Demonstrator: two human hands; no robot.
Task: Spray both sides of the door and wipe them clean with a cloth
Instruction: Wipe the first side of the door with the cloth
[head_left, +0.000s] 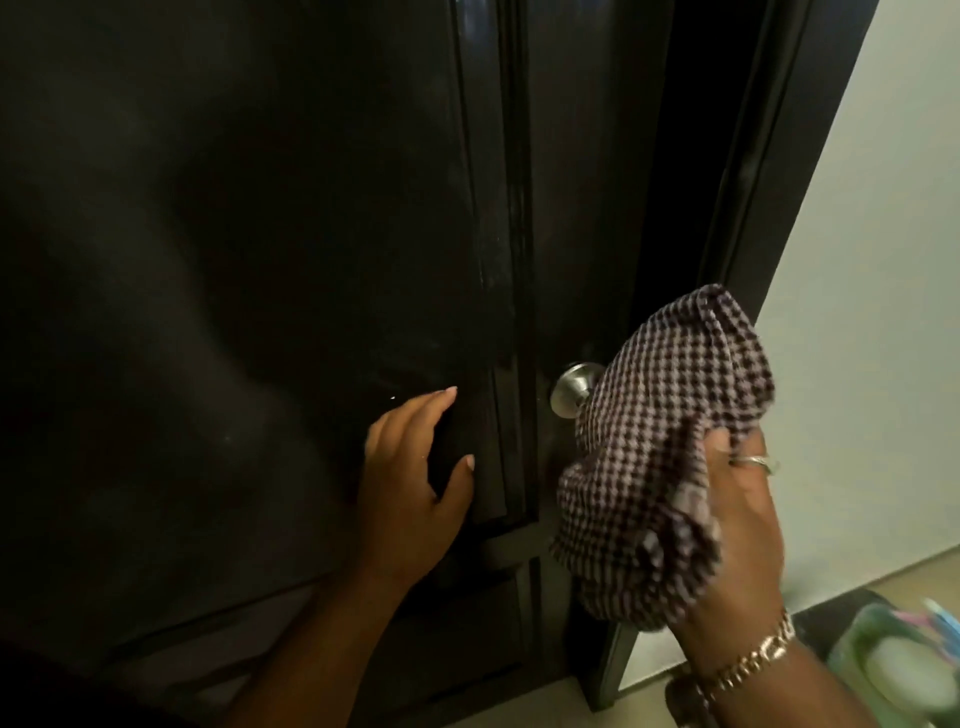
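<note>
While the dark door (234, 260) fills everything to the left of the silver knob (571, 389), its glossy raised panel carries faint pale smears and a few small light specks. Left of the knob and a little lower, the left hand (410, 478) lies flat against the panel's moulded edge, fingers straight and spread, its grip wide and holding nothing. The knob itself sits on the door's right-hand stile, half hidden on its right side by the cloth (660, 441). That cloth (a small brown-and-white check, bunched and folded over) hangs just right of the knob, touching or nearly touching it; which one cannot be told. The right hand (737, 525) holds the cloth from below and right of the knob, thumb pressed onto the fabric, a ring (753, 460) on one finger and a gold bracelet (748, 660) at the wrist. Right of the knob, the dark door frame (753, 208) runs upward, with a pale wall (883, 260) beyond it. Far below and right of the knob, a blurred greenish container (893, 670) sits at the corner.
</note>
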